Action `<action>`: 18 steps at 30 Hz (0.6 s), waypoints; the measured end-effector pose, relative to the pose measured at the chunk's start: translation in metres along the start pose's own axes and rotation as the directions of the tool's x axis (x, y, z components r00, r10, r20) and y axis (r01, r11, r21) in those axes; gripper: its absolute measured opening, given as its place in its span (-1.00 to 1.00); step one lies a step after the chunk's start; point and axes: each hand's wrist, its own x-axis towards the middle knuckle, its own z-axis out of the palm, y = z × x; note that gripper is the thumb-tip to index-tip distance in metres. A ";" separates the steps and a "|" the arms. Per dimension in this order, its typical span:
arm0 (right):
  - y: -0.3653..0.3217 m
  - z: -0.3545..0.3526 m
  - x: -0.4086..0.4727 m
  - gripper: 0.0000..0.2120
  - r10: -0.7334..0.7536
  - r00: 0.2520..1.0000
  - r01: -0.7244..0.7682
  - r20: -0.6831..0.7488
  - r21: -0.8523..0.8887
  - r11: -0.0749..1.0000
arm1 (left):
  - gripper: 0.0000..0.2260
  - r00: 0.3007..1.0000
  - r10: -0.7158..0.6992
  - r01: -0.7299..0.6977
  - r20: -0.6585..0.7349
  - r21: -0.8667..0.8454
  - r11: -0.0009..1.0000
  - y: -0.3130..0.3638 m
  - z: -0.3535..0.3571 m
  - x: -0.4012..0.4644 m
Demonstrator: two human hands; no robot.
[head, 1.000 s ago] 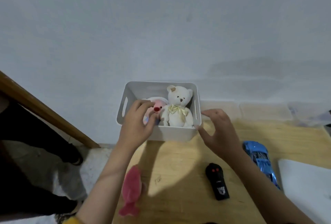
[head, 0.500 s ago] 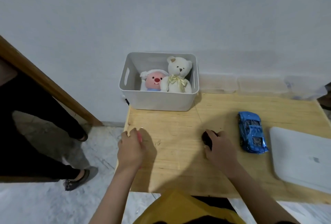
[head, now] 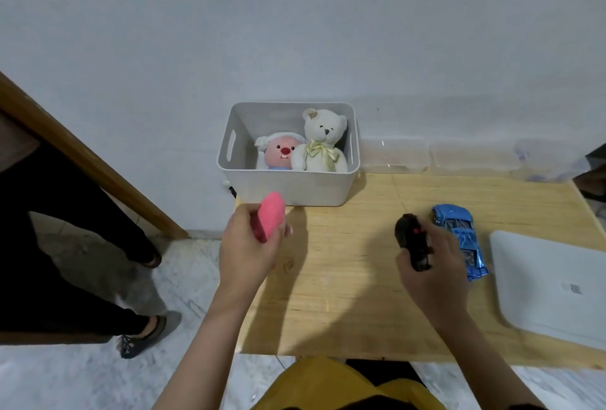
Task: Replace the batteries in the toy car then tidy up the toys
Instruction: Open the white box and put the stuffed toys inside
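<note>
My left hand (head: 247,247) grips a pink plush toy (head: 271,218) and holds it above the table's left edge, just in front of the grey bin (head: 288,188). My right hand (head: 429,263) is closed around the black remote control (head: 411,242), lifted off the wooden table (head: 344,278). The blue toy car (head: 459,235) lies on the table right beside that hand. Inside the bin sit a pink-faced plush (head: 281,153) and a cream teddy bear (head: 323,142) with a yellow bow.
A white flat board (head: 551,281) lies on the table's right side. Clear plastic boxes (head: 396,153) line the wall behind the table. Another person's dark-trousered legs and shoes (head: 141,337) stand on the marble floor at left, beside a wooden rail (head: 85,157).
Both hands came back from the bin to the table, closed on the pink toy and the remote, and have now lifted them. The view shifted back and down.
</note>
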 end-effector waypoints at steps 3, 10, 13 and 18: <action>-0.018 -0.012 0.032 -0.50 -0.166 0.986 0.167 -0.017 0.045 0.985 | -0.64 0.964 0.203 -0.212 -0.170 -0.041 0.976 0.031 -0.005 0.027; -0.081 0.000 0.116 -0.52 -0.328 0.931 0.329 0.161 0.024 0.944 | -0.68 0.967 0.232 -0.223 -0.106 0.092 0.971 0.063 -0.002 0.131; -0.100 0.022 0.149 -0.56 -0.306 0.876 0.374 0.373 -0.122 0.919 | -0.67 0.999 -0.003 -0.003 0.034 0.160 0.987 0.050 0.007 0.167; -0.114 0.058 0.176 -0.59 -0.294 0.786 0.426 0.543 -0.131 0.895 | -0.70 0.974 -0.173 0.123 0.146 0.300 0.946 0.036 0.018 0.190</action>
